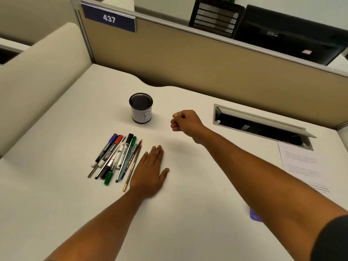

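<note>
A black mesh pen cup (141,108) with a white label marked "B" stands upright on the white desk (197,213). In front of it lies a bundle of several markers, pens and pencils (116,159), side by side. My left hand (150,172) lies flat on the desk, fingers straight, right beside the rightmost pencil. My right hand (185,121) hovers to the right of the cup with its fingers curled into a fist, and I see nothing in it.
An open cable hatch (263,125) is sunk into the desk at the right. Printed paper sheets (305,166) lie near the right edge, with a purple object (255,215) partly hidden by my right arm. Beige partitions border the desk at the back and left.
</note>
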The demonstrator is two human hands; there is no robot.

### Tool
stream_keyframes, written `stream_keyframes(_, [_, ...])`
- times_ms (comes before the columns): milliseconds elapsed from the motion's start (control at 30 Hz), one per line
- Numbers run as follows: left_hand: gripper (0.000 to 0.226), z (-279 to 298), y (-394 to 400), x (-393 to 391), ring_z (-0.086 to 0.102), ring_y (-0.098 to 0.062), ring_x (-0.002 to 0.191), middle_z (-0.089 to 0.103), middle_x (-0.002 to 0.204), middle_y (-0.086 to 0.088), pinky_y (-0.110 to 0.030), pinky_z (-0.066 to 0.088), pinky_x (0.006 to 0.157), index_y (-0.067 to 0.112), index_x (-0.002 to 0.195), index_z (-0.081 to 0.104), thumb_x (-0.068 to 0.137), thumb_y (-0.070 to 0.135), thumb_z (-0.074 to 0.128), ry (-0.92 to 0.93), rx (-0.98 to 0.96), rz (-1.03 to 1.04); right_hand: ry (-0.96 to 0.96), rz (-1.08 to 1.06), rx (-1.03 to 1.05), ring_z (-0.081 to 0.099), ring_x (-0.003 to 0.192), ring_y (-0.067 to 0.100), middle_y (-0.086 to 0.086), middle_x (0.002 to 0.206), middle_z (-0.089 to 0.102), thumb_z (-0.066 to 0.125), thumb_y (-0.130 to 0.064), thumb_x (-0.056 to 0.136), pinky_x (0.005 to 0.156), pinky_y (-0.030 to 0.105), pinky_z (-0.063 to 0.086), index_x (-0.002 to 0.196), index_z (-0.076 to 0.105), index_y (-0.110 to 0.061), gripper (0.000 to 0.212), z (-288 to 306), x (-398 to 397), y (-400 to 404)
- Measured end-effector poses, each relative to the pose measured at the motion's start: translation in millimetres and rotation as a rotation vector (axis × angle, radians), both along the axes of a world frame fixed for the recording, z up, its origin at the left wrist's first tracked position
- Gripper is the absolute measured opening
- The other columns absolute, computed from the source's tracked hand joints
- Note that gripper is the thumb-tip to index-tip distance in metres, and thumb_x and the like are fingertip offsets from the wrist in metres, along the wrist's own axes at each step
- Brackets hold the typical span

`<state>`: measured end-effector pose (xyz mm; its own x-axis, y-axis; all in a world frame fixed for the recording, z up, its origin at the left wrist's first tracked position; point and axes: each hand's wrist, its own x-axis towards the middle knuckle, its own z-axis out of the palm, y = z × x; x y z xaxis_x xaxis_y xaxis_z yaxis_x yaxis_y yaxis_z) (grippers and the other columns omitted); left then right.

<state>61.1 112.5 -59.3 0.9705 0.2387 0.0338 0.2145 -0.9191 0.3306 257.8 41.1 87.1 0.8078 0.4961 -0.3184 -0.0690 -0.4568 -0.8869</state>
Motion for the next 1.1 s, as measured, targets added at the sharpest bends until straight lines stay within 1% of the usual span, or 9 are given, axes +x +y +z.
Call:
stream_keyframes(67, [0.074,-1,0,0,-0.006,-0.011,0.154,0.0,0.168,0.002,-0.038,0.011,0.126,0.017,0.159,0.001,0.1,0.058,0.019,0.0,-0.003,0.004,-0.06,0.049,-0.029,0.07,0.074,0.02,0.01,0.088,0.071,0.052,-0.015,0.103,0.072,0.031,0.064,0.093,0.068,-0.007,0.021,6,7,29])
stream_keyframes(200, [0.074,-3,1,1,-0.007,-0.012,0.154,0.0,0.168,0.001,-0.039,0.013,0.126,0.017,0.159,0.001,0.1,0.058,0.017,0.007,-0.003,0.003,-0.231,0.168,-0.114,0.069,0.069,0.021,0.008,0.078,0.07,0.055,-0.009,0.098,0.064,0.029,0.063,0.079,0.068,-0.008,0.023,18,19,75])
stream_keyframes(300, [0.074,-2,1,2,-0.007,-0.012,0.154,0.001,0.168,0.001,-0.04,0.015,0.125,0.016,0.159,0.0,0.1,0.058,0.018,0.007,-0.016,0.0,-0.381,0.259,-0.21,0.072,0.069,0.027,0.017,0.08,0.074,0.055,-0.006,0.094,0.073,0.043,0.064,0.079,0.069,-0.003,0.021,23,25,101])
stream_keyframes(400, [0.075,-2,1,1,-0.008,-0.012,0.154,-0.001,0.168,0.002,-0.04,0.015,0.125,0.017,0.159,-0.001,0.1,0.058,0.02,0.007,-0.021,0.007,-0.536,0.338,-0.306,0.073,0.077,0.028,0.013,0.079,0.074,0.057,-0.006,0.092,0.077,0.044,0.061,0.077,0.07,-0.007,0.02,24,28,120])
stream_keyframes(467, [0.074,-2,1,2,-0.008,-0.011,0.154,-0.001,0.168,0.003,-0.04,0.015,0.125,0.017,0.159,-0.001,0.1,0.058,0.02,0.01,-0.022,0.011,-0.6,0.382,-0.333,0.072,0.083,0.029,0.011,0.084,0.073,0.058,-0.003,0.092,0.08,0.043,0.06,0.085,0.074,-0.006,0.018,24,29,129])
stream_keyframes(567, [0.074,-3,1,3,-0.008,-0.011,0.154,-0.001,0.168,0.003,-0.04,0.016,0.125,0.018,0.159,-0.001,0.1,0.059,0.018,0.015,-0.03,0.009,-0.659,0.424,-0.374,0.071,0.091,0.031,0.016,0.101,0.074,0.055,0.006,0.09,0.085,0.042,0.06,0.1,0.076,-0.003,0.025,20,32,140])
stream_keyframes(667, [0.074,-2,1,3,-0.009,-0.01,0.154,-0.002,0.168,0.003,-0.04,0.016,0.125,0.018,0.159,-0.002,0.1,0.06,0.016,0.027,-0.036,0.012,-0.715,0.426,-0.412,0.071,0.09,0.03,0.015,0.099,0.075,0.054,0.009,0.084,0.085,0.04,0.06,0.099,0.078,-0.005,0.031,20,32,144])
stream_keyframes(933, [0.074,1,2,2,-0.008,-0.01,0.153,-0.001,0.168,0.004,-0.039,0.015,0.125,0.018,0.159,0.0,0.1,0.058,0.019,0.029,-0.04,0.012,-0.737,0.322,-0.377,0.071,0.088,0.021,0.001,0.092,0.078,0.081,-0.013,0.08,0.081,0.037,0.06,0.088,0.079,-0.019,0.01,26,36,136])
stream_keyframes(1100, [0.074,1,1,2,-0.009,-0.01,0.153,-0.002,0.168,0.004,-0.039,0.014,0.125,0.018,0.159,-0.001,0.1,0.059,0.019,0.028,-0.041,0.015,-0.753,0.341,-0.397,0.07,0.096,0.023,0.0,0.101,0.078,0.071,-0.014,0.088,0.082,0.036,0.058,0.096,0.08,-0.022,0.014,27,33,134])
